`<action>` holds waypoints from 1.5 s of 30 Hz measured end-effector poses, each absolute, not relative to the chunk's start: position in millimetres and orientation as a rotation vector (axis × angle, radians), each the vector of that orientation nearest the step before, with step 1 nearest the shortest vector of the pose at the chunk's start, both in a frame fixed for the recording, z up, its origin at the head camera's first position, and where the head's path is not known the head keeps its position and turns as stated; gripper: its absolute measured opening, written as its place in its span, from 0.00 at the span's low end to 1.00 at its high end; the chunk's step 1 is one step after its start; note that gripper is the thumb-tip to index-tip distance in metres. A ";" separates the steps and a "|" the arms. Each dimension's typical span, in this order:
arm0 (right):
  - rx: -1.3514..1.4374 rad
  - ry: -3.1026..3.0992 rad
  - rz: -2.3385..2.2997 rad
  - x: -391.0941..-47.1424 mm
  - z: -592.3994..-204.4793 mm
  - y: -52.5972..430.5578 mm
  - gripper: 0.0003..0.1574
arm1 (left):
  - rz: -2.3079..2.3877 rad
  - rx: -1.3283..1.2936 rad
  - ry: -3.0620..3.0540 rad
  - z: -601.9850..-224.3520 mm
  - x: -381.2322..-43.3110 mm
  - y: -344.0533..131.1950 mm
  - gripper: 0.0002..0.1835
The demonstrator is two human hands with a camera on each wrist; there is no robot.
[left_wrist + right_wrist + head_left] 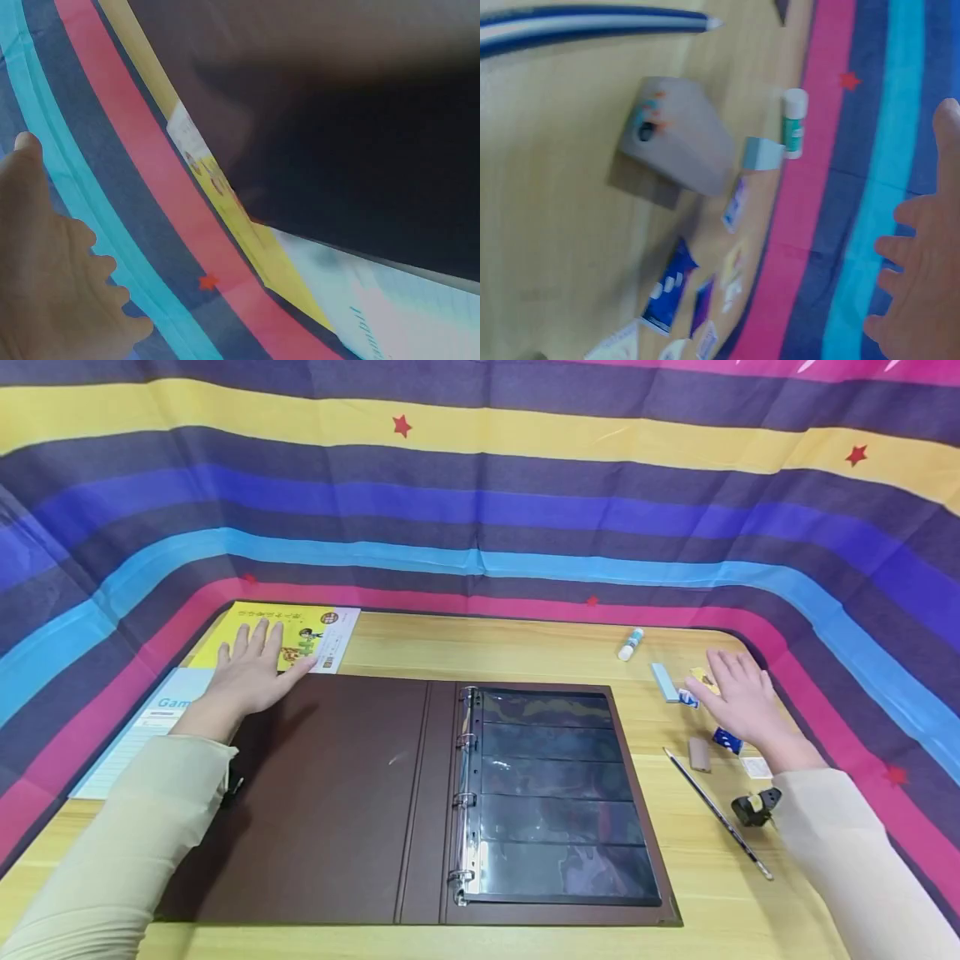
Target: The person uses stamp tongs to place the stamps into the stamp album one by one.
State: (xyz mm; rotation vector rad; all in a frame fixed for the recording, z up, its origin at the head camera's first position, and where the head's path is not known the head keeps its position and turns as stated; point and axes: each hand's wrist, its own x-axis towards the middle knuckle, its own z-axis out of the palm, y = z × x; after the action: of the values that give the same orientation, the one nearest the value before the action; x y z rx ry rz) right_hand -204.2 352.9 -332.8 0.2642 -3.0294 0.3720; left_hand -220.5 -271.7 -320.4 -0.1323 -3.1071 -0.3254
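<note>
A brown ring binder (337,802) lies spread flat on the table, with a black sheet of clear pockets (562,781) on its rings at the right. My left hand (251,672), fingers spread, hovers over the binder's upper left corner, its fingers overlapping a yellow booklet (221,635) in the head view. On the right side, my right hand (738,702) is held above small items with fingers extended and nothing in them. Around it are a grey-brown eraser (679,139), a dark blue packet (727,741), a light blue block (663,682) and a pencil (716,814).
A pale blue sheet (123,747) marked "Gam" sticks out from under the binder's left side. Toward the back right lies a glue stick (631,644). A white square (756,767) is near the right wrist. Striped cloth (480,510) rises behind the table.
</note>
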 end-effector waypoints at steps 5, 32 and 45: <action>0.364 -2.953 0.521 -190.1 -322.0 357.4 0.39 | -0.328 -0.221 -3.092 -315.7 -223.6 -253.9 0.45; 0.048 -3.489 0.687 -91.4 -355.5 409.9 0.23 | -0.168 -1.005 -3.058 -354.4 -233.2 -87.3 0.39; 0.068 -3.520 0.874 -84.5 -362.4 411.2 0.22 | -0.288 -1.103 -2.903 -379.8 -246.3 -61.0 0.25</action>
State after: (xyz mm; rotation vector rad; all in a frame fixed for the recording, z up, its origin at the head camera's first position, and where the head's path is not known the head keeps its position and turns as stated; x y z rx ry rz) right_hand -84.5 411.2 -362.4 0.0680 -3.5198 0.8744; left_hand -246.3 -61.0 -379.8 -1.1031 -2.9032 -0.2879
